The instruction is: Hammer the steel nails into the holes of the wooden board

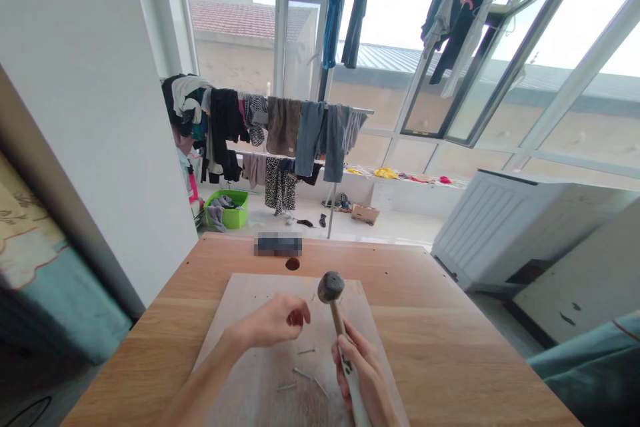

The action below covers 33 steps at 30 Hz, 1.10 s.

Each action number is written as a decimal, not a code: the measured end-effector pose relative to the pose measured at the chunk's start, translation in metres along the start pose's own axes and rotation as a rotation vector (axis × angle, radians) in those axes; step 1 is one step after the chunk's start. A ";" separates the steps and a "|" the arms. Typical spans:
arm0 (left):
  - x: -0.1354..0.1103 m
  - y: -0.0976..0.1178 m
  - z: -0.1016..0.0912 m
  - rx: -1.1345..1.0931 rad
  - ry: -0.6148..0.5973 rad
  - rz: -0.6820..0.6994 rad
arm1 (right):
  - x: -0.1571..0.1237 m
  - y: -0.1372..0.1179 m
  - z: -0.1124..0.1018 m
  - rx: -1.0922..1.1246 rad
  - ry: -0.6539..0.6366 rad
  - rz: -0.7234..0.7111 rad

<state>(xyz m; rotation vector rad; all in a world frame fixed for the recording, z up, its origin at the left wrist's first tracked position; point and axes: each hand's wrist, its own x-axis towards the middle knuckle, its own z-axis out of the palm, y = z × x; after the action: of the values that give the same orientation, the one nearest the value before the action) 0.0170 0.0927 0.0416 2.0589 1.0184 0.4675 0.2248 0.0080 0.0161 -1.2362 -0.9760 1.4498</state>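
I'm gripping the hammer (338, 317) in the right hand (363, 373), its head hanging at 3 o'clock of the left hand (278, 321). That one's pinching its fingertips over the board (245, 307), and I can't tell if there's a nail in them. Loose nails (303, 371) are lying at 6 o'clock. I'm guessing this is the lining-up stage, and a strike would be needing a steady, upright nail.

**Bright sunroom hung with laundry**

Daylight pours through tall windows (575, 27), 1 pane swung open, with rooftops outside. A drying rack (280, 127) draped with clothes stands on the pale floor (400, 230), a green basket (231, 210) beside it; more garments (357, 7) hang overhead. Shoes (341, 201) lie by the windowsill. A white wall (90, 113) rises left, a white cabinet (500, 227) right. The wooden surface (425, 320) fills the foreground.
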 end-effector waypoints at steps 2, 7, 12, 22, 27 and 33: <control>0.011 -0.008 0.000 -0.044 0.211 -0.005 | 0.000 0.001 0.000 0.008 0.000 -0.001; 0.027 -0.025 0.012 -0.038 0.464 -0.036 | 0.003 0.009 -0.002 0.027 -0.013 0.000; 0.021 -0.031 0.020 0.221 0.439 0.028 | 0.004 0.011 -0.004 0.013 -0.017 -0.030; 0.009 -0.034 0.014 0.429 0.474 0.015 | 0.003 0.009 -0.002 0.013 -0.040 -0.033; 0.014 -0.034 0.021 0.125 0.528 0.001 | 0.003 0.008 -0.002 0.022 -0.061 -0.054; 0.016 -0.032 0.023 0.200 0.491 -0.013 | 0.003 0.010 -0.002 0.037 -0.071 -0.054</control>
<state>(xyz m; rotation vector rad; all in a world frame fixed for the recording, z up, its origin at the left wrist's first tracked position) 0.0245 0.1061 0.0022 2.1606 1.4101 0.9279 0.2250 0.0085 0.0059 -1.1297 -1.0180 1.4711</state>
